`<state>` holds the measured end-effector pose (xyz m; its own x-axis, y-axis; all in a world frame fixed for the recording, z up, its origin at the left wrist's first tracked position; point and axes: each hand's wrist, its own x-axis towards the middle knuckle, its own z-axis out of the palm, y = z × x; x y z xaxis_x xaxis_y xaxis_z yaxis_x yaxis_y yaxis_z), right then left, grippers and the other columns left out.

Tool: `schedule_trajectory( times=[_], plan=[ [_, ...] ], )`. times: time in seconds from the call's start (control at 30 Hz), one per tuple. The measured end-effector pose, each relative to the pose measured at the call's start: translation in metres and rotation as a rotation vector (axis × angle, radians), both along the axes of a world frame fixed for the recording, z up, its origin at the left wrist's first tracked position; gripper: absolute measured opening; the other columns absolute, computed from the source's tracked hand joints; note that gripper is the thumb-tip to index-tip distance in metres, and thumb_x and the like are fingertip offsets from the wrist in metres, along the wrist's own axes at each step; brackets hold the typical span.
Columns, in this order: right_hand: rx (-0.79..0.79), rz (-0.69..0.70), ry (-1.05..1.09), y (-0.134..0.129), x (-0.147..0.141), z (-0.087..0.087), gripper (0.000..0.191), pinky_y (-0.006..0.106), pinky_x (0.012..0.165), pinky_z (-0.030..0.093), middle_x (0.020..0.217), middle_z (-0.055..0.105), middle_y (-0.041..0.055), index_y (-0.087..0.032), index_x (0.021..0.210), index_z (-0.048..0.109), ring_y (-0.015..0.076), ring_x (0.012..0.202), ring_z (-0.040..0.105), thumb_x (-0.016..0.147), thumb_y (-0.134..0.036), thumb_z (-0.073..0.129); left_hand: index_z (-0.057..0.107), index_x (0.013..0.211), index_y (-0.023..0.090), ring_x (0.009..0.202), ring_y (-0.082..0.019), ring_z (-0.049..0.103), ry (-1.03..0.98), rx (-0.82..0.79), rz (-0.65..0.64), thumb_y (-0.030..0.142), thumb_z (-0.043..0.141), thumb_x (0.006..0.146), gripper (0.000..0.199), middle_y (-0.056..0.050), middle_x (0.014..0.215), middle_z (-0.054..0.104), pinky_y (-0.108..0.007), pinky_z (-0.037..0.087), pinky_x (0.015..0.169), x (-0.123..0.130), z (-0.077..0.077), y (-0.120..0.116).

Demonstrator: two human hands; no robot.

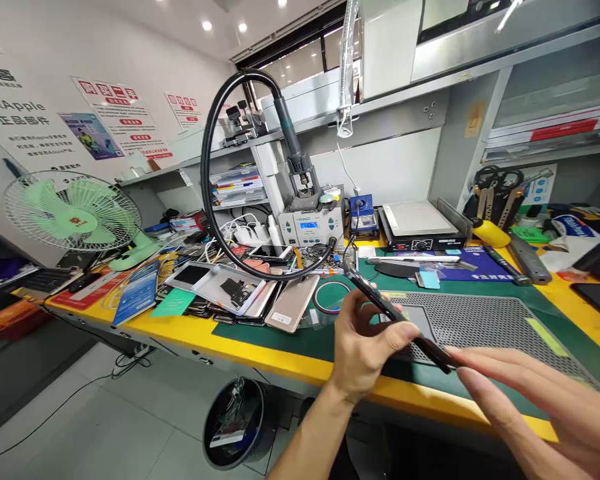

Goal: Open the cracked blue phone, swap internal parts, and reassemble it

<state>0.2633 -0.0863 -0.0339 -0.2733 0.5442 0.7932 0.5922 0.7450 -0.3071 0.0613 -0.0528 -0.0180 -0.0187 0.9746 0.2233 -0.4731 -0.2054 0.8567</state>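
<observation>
My left hand (pixel 367 343) is closed round the middle of a dark, thin phone (pixel 397 315), which is seen nearly edge-on. The phone slants from upper left down to lower right, above the front of the green mat (pixel 260 339). At its lower right end, the thumb and fingertips of my right hand (pixel 510 387) pinch the corner. Below and behind the phone lies a grey perforated pad (pixel 475 327). What the phone's faces look like cannot be made out at this angle.
Phone shells (pixel 293 303) and parts are piled left of the mat. A hot air station (pixel 310 227) with a looping black hose (pixel 207 153) stands behind. A heating plate (pixel 420 223) is at the back right, a fan (pixel 73 217) far left, a bin (pixel 237 427) below.
</observation>
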Motion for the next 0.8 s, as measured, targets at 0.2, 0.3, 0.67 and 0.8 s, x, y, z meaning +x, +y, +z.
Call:
schedule_trajectory(
  times=[0.2,0.3,0.67,0.8],
  plan=[
    [-0.395,0.125,0.178,-0.001,-0.016,0.055,0.009,0.013,0.074,0.056,0.094,0.073,-0.0021,-0.026,0.096,0.075,0.0107,0.081,0.070,0.097,-0.029,0.067,0.070,0.112,0.022,0.105,-0.028,0.071,-0.025,-0.062,-0.240,0.030,0.088,0.072,0.045,-0.006,0.112,0.073,-0.044,0.055,0.094,-0.019,0.007,0.016],
    [-0.657,0.151,0.275,0.012,-0.015,0.072,0.017,0.021,0.077,0.058,0.096,0.073,0.0029,-0.022,0.095,0.078,0.0157,0.086,0.069,0.095,-0.036,0.069,0.073,0.110,0.021,0.107,-0.031,0.071,0.000,-0.080,-0.345,0.030,0.086,0.074,0.040,-0.008,0.113,0.074,-0.047,0.054,0.098,-0.021,0.012,0.026],
    [-0.896,0.232,0.290,0.043,-0.009,0.068,0.025,0.023,0.068,0.057,0.097,0.073,0.0039,-0.018,0.100,0.078,0.0150,0.077,0.068,0.089,-0.040,0.074,0.073,0.121,0.024,0.113,-0.032,0.068,0.170,-0.044,-0.463,0.026,0.090,0.069,0.055,-0.010,0.123,0.073,-0.044,0.053,0.097,-0.014,0.015,0.056],
    [-0.919,0.241,0.296,0.048,-0.007,0.065,0.027,0.023,0.067,0.057,0.098,0.073,0.0035,-0.018,0.101,0.078,0.0149,0.078,0.068,0.088,-0.041,0.075,0.073,0.118,0.024,0.112,-0.032,0.068,0.185,-0.052,-0.451,0.027,0.090,0.069,0.052,-0.009,0.121,0.074,-0.045,0.053,0.098,-0.011,0.014,0.059]
  ],
)
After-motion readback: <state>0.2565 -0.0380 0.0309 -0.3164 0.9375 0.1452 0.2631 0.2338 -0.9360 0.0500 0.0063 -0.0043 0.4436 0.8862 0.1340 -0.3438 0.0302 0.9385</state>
